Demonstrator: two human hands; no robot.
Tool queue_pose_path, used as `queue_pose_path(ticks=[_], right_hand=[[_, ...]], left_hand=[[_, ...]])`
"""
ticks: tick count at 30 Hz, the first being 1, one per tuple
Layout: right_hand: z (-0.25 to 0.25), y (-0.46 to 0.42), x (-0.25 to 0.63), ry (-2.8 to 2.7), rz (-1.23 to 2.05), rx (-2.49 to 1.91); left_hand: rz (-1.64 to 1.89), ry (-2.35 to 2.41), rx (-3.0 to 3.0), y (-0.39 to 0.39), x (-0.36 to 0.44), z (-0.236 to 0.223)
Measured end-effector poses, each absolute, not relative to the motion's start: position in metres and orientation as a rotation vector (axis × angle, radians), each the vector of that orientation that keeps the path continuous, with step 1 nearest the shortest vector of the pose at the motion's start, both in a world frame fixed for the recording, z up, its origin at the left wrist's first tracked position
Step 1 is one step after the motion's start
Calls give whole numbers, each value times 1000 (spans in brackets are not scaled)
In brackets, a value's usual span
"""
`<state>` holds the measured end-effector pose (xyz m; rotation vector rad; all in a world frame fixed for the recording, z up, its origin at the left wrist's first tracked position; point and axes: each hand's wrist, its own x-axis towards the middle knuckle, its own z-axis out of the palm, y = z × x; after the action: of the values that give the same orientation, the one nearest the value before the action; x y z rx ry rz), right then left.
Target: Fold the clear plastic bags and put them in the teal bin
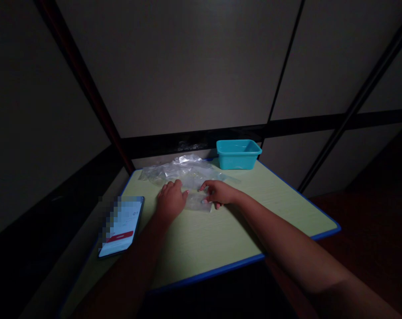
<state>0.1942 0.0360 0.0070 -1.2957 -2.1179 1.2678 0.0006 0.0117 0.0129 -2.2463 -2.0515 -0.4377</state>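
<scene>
The pale green desk had a teal plastic tub near its far edge and a smartphone lying by its left edge. A crumpled clear plastic bag lay spread between the tub and the hands. The left hand rested palm down on the bag's edge, fingers loosely together. The right hand curled its fingertips onto the bag, though whether they pinched it could not be told.

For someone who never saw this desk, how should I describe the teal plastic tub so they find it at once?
Start at the pale green desk with the blue edge. At its far edge sits a small rectangular teal plastic tub, open on top. It is the only bright opaque container, beside the crumpled clear plastic.
</scene>
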Motion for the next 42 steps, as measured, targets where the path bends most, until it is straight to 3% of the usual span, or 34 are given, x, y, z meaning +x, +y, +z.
queue_pose_path(ticks=[4,8,24,33,42], right_hand=[[5,37,194,-2135,1234,-1271],[7,36,192,-2180,1155,-1260],[7,35,191,-2154,1146,-1314],[5,37,192,-2169,1100,-1300],[8,38,193,-2085,1271,-1320]], left_hand=[[-526,-1762,-2474,-8,23,8],[-339,-1582,-2712,-26,40,-4],[15,-1978,-2512,-33,44,-10],[-173,-1817,-2593,-17,34,-10],[-111,-1801,-2647,-6,30,-20]])
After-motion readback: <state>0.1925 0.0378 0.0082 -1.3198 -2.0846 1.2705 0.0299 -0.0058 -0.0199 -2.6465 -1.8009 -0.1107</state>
